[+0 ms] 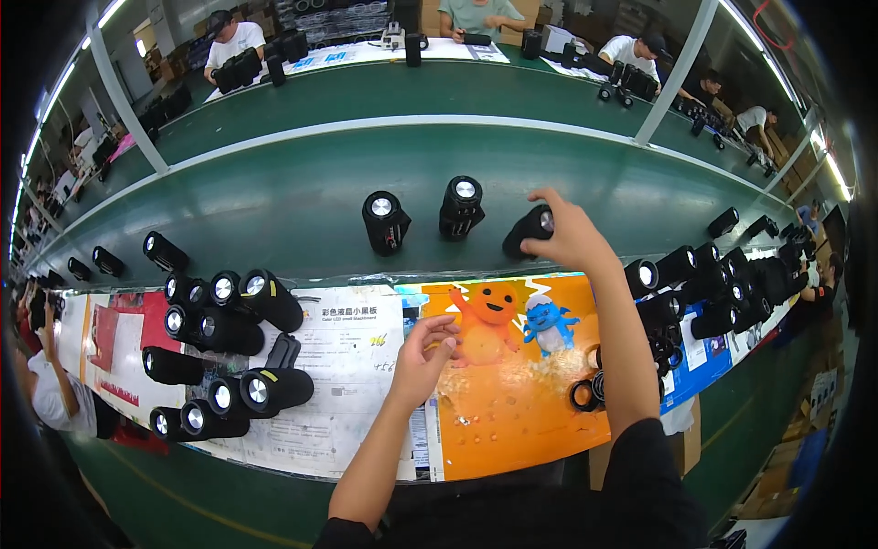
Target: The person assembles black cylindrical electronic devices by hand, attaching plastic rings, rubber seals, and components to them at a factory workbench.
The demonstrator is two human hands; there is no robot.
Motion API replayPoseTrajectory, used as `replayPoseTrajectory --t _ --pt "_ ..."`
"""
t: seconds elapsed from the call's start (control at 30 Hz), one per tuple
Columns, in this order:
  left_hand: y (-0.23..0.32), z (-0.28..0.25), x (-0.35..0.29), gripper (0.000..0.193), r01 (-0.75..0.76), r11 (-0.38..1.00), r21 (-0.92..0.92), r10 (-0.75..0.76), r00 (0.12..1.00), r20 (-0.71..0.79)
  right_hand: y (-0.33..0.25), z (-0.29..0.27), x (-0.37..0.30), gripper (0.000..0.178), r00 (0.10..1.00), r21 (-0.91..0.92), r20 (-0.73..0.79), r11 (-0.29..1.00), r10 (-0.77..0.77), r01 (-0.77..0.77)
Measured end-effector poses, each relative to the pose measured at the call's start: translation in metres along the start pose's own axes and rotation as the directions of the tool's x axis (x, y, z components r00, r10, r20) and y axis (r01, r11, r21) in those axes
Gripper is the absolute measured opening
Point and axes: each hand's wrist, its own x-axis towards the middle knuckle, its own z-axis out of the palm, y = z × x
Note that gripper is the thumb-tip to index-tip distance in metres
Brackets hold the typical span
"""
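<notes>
Ample open green surface [302, 206] around right hand [578, 233] on black cylinder [523, 227], grip unclear; empty left hand [425, 355] over orange mat [517, 421] edge.

Cylinder [521, 230] matt, end cap [547, 220] shiny, metal-like; orange sheet [512, 412] glossy.

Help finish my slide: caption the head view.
Right grip at a black cylinder beyond an orange sheet, left grip empty.

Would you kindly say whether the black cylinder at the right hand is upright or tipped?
Tipped: the black cylinder leans, its round silver disc facing the right hand.
</notes>
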Motion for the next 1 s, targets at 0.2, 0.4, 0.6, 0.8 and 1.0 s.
replayPoseTrajectory --t 0.2,0.4,0.6,0.8,1.0 --pt "0.056 0.037 0.017 0.068 -0.197 0.979 0.057 0.183 0.965 0.187 -0.052 0.032 -0.094 0.089 0.996 0.587 0.060 0.810 -0.066 0.018" --pt "-0.006 0.026 0.030 0.101 -0.008 0.906 -0.424 0.006 1.000 -0.007 -0.043 0.162 -0.132 0.121 0.969 0.874 -0.223 0.462 0.105 0.151" --pt "0.010 0.023 0.032 0.097 -0.186 0.889 -0.418 0.152 0.982 -0.114 -0.076 0.173 -0.149 0.102 0.992 0.858 0.097 0.498 0.080 -0.124" --pt "0.006 0.009 0.030 0.088 -0.122 0.869 -0.479 0.147 0.989 0.016 -0.075 0.152 -0.154 0.070 0.983 0.781 0.174 0.599 0.065 -0.178" --pt "-0.001 0.011 0.025 0.068 -0.087 0.815 -0.574 0.111 0.994 0.006 -0.070 0.146 -0.153 0.067 0.965 0.821 0.258 0.538 -0.048 -0.192"
